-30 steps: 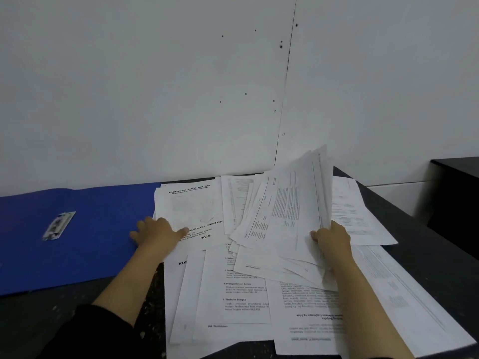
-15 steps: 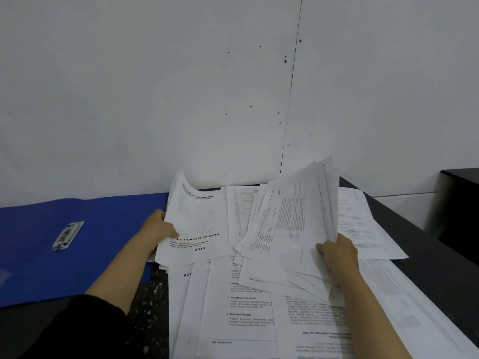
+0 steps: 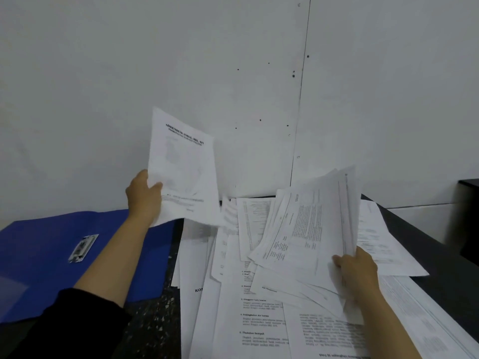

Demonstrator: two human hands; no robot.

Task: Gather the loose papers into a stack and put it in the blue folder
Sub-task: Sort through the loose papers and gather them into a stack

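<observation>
My left hand (image 3: pixel 145 195) grips a printed title sheet (image 3: pixel 182 169) by its left edge and holds it upright in the air above the folder's right edge. My right hand (image 3: pixel 356 270) pinches a fanned bundle of papers (image 3: pixel 308 229), tilted up off the desk. Beneath them several loose printed sheets (image 3: pixel 259 320) lie overlapping on the dark desk. The blue folder (image 3: pixel 49 257) lies open and flat at the left, with a metal clip (image 3: pixel 83 248) on its inner face.
A white wall (image 3: pixel 233 73) rises right behind the desk. The dark desk surface (image 3: pixel 438 263) shows along the right edge, with a black piece of furniture (image 3: pixel 469 216) beyond it. A speckled desk patch (image 3: pixel 158 325) lies between folder and papers.
My left hand closed on the title sheet and lifted it from the desk up into the air. My right hand kept its bundle, raised slightly.
</observation>
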